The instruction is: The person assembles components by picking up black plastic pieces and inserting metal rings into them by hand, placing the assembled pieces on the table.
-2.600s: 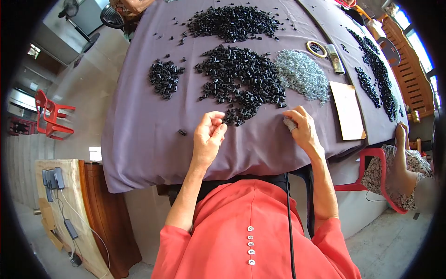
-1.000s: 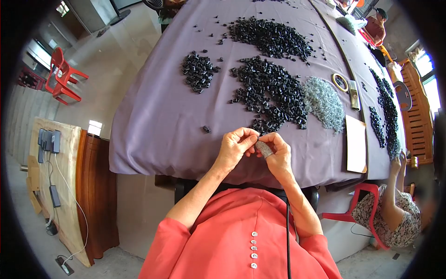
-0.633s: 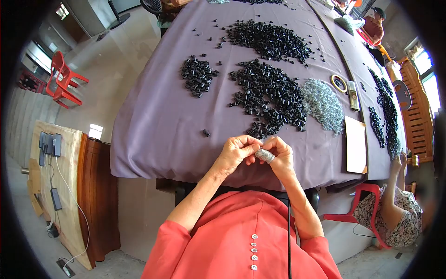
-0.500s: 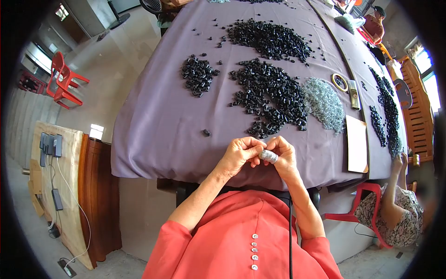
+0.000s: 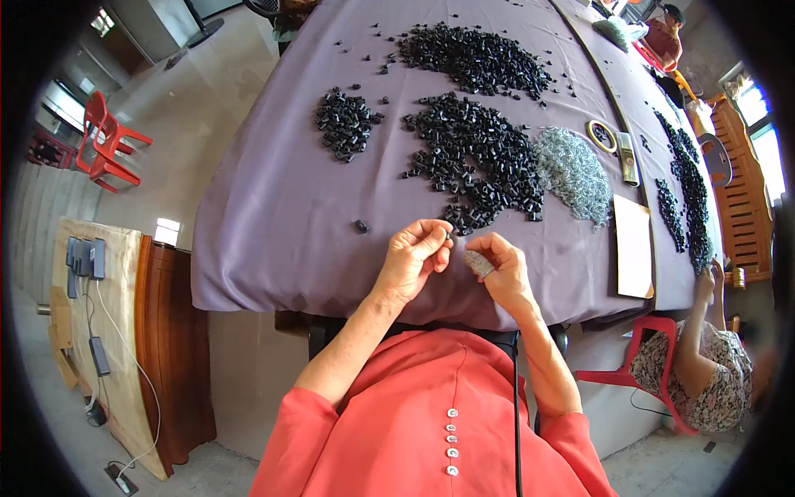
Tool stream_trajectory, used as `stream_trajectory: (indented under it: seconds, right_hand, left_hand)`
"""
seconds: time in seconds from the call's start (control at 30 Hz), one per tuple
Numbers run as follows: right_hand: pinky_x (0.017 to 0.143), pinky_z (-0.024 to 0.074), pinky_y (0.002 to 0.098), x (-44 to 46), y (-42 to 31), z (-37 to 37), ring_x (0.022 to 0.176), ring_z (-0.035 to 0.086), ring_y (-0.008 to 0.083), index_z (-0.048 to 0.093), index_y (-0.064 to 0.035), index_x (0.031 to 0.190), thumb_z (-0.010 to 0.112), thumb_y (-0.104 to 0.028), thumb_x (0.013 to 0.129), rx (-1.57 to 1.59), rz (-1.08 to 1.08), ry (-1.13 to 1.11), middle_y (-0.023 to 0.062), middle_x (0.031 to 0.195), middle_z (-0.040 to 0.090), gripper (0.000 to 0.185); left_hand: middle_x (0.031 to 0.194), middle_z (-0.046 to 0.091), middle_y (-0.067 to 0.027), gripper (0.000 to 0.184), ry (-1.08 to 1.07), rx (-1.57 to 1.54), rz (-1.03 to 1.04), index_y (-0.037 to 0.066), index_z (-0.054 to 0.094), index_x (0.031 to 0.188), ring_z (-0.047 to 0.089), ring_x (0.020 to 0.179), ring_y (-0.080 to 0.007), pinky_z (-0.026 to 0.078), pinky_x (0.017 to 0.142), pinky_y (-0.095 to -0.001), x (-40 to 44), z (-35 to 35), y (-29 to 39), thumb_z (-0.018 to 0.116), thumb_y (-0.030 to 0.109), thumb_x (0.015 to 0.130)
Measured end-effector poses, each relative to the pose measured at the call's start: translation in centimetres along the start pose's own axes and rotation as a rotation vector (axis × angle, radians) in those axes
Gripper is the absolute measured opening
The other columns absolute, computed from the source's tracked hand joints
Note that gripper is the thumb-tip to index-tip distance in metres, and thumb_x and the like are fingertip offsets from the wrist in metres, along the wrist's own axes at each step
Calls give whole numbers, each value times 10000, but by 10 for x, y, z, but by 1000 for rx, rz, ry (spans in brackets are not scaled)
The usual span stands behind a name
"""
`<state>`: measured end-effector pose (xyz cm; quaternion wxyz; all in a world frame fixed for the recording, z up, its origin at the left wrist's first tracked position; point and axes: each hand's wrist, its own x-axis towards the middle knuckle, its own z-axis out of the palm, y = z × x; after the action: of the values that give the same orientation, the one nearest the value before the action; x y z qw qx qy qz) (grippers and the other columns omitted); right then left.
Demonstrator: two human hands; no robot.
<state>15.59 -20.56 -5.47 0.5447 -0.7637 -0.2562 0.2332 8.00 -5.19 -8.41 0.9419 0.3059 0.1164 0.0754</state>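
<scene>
At the near edge of the cloth-covered table, my left hand (image 5: 416,258) pinches a small black plastic piece (image 5: 448,235) between thumb and forefinger. Just to its right, my right hand (image 5: 507,273) is curled, with a grey wrapping (image 5: 478,263) around one digit; whether its fingertips hold anything is too small to see. The two hands are slightly apart. Beyond them spreads a heap of small black plastic pieces (image 5: 480,157). A pile of small silvery pieces (image 5: 573,176) lies against the heap's right side.
More black pieces form a far heap (image 5: 476,58) and a smaller left heap (image 5: 348,124). To the right lie a tape roll (image 5: 602,136), a cutter-like tool (image 5: 628,159) and a pale card (image 5: 633,247). A co-worker in a patterned top (image 5: 696,373) sits at the right.
My hands have moved apart, the left one slightly up and left. The black piece now shows at my left fingertips. The view has shifted slightly.
</scene>
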Motion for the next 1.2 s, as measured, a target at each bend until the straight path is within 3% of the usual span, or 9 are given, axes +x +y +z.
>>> stream_trajectory:
  seconds: [0.1,0.43,0.73,0.9,1.03,1.2]
  right_hand:
    - [668,468,293,4,6,-13,725,592,223,606,2,908,567,83,692,-195,-161,98,121,829,595,235]
    - [662,464,342,29,-10,-22,736,577,284,608,-31,870,599,32,715,-429,-330,205,123,784,557,168]
    - [723,424,383,72,-14,-9,802,511,292,587,-50,820,579,24,657,-733,-617,199,98,777,518,179]
    - [721,405,373,95,-8,5,815,509,269,639,-66,749,637,-75,670,-921,-544,225,89,792,534,79]
    - [703,402,389,100,-15,7,806,515,273,640,-51,795,628,-78,647,-1010,-498,186,91,793,545,151]
    - [699,392,399,107,-8,10,799,529,264,594,-66,704,636,-124,669,-1068,-514,189,93,781,545,80]
  left_hand:
    - [780,591,-52,113,60,37,40,39,598,953,538,594,-86,424,504,-211,1,-2,3,554,123,892]
    - [804,590,-56,126,76,26,96,47,581,985,537,617,-99,425,530,-222,3,-4,2,526,129,907]
    - [792,591,-62,130,71,12,77,45,580,984,536,608,-109,424,524,-231,4,-5,-2,520,136,912]
    - [794,585,-72,110,73,-11,68,28,572,967,540,599,-104,435,511,-221,3,-2,0,520,106,910]
    - [788,587,-62,124,64,14,64,44,577,978,530,605,-108,425,527,-230,4,-4,0,517,132,914]
    - [792,585,-64,119,62,21,58,38,576,973,532,600,-104,430,519,-226,3,-2,0,521,123,911]
